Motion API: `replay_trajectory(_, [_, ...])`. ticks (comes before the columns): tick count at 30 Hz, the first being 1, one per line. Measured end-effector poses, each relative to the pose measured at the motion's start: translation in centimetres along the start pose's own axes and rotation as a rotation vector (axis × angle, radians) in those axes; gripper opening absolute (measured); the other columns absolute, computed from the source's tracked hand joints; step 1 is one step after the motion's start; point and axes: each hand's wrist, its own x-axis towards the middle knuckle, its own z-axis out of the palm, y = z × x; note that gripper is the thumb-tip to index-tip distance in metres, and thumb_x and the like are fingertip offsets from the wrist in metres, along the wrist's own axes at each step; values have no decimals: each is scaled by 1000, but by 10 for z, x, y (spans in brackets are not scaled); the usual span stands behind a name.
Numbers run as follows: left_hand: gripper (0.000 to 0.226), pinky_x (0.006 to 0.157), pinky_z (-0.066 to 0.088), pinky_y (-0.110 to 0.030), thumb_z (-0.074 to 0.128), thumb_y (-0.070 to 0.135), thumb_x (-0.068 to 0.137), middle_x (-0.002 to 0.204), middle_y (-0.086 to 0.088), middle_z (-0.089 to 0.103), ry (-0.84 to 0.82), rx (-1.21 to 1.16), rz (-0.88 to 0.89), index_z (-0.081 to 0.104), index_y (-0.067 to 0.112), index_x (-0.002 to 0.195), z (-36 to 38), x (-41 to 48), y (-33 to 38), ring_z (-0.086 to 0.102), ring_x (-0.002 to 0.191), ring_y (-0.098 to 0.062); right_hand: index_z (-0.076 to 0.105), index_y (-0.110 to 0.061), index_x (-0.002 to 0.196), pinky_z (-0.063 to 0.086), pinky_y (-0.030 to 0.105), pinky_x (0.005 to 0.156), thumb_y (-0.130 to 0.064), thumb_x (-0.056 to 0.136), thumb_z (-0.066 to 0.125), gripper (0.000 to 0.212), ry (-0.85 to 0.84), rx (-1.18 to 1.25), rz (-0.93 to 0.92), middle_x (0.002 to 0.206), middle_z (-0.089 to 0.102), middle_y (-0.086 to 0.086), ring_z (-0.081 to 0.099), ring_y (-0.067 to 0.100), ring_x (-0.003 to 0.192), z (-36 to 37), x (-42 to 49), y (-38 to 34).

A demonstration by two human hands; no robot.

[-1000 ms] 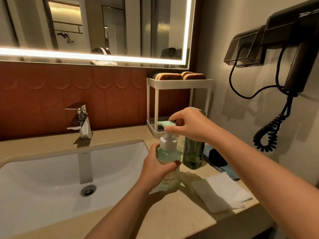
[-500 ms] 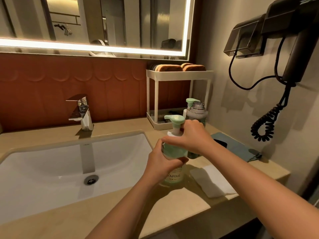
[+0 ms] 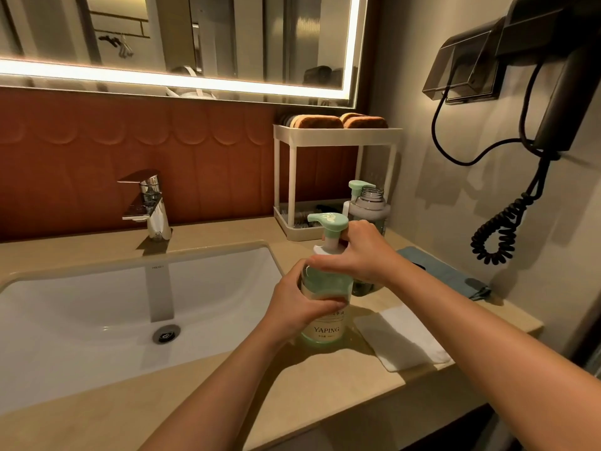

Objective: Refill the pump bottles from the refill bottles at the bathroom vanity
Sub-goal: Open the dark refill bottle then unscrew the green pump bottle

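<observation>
A clear pump bottle [image 3: 327,330] labelled YAPING, with pale green liquid and a mint pump head [image 3: 328,222], stands on the beige counter right of the sink. My left hand [image 3: 297,304] grips its body. My right hand [image 3: 359,252] is wrapped round the white collar under the pump head. Just behind stands a dark refill bottle [image 3: 370,203] with its threaded neck uncapped, and behind that a second mint pump head [image 3: 357,185] shows; its bottle is hidden.
A white basin [image 3: 130,307] with a chrome tap [image 3: 146,203] lies to the left. A folded white cloth [image 3: 403,336] and a blue cloth [image 3: 445,271] lie right of the bottles. A white two-tier rack [image 3: 335,138] stands at the wall, and a coiled hair dryer cord [image 3: 500,232] hangs at right.
My right hand has dropped from the pump head's top to the collar below it. My left hand keeps its hold on the bottle's body.
</observation>
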Motion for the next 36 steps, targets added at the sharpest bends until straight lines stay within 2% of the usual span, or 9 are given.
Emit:
replay_trajectory(5, [73,82,45,-17,82,27,68,117,10,56,-29,70,19,40,34,127,-1,-2,2,54,109,-11,62,-8,86,45,27,61,-44,73,71,39,52,-34,15,79,62,5,59,19,77,6,1,0])
replay_trajectory(10, [70,64,40,-3,83,20,66,98,19,49,217,78,55,37,27,118,19,-14,22,50,89,2,56,-16,69,34,23,52,-57,74,62,42,248,-219,47,66,57,-1,53,14,64,17,-6,-4])
replay_trajectory(13, [59,61,38,0,82,16,67,91,26,48,270,45,87,42,29,110,25,-14,25,49,84,7,58,-16,75,36,24,57,-60,76,57,44,310,-286,97,70,55,-2,54,15,69,22,-11,-7])
replay_trajectory(17, [57,70,38,-8,81,17,67,93,20,52,204,47,92,44,30,108,18,-11,24,53,92,-5,58,-13,71,38,27,57,-56,75,60,43,273,-284,91,69,60,2,56,17,68,17,-9,-9])
replay_trajectory(21, [52,79,44,-18,80,15,68,97,17,55,134,24,104,45,39,99,11,-7,18,54,101,-12,57,-17,71,42,24,58,-47,76,66,32,142,-113,46,71,62,0,57,13,70,9,-10,-7])
replay_trajectory(24, [53,88,49,-31,80,31,61,103,14,58,71,4,94,47,41,101,6,-7,16,56,103,-14,56,-26,78,46,20,63,-40,77,70,19,-6,77,14,76,60,-10,59,9,75,4,-12,-3])
replay_trajectory(30, [86,96,48,-49,76,57,50,119,3,61,-19,-2,80,50,27,127,-4,-2,14,56,112,-19,51,-39,112,46,29,95,-30,81,67,36,-353,281,-33,116,61,-12,56,3,108,-27,-11,10])
replay_trajectory(33, [87,96,47,-50,76,57,50,118,4,60,-20,0,80,49,27,127,-4,-2,14,56,111,-18,44,-43,115,40,30,103,-19,82,67,47,-383,355,-7,123,53,-16,49,1,117,-32,-22,13])
replay_trajectory(36, [84,95,49,-49,76,51,51,117,2,61,-20,1,81,49,25,127,-1,-2,15,57,110,-18,48,-38,109,46,37,97,-38,71,75,46,-191,284,84,114,53,-12,52,9,109,-15,-26,6])
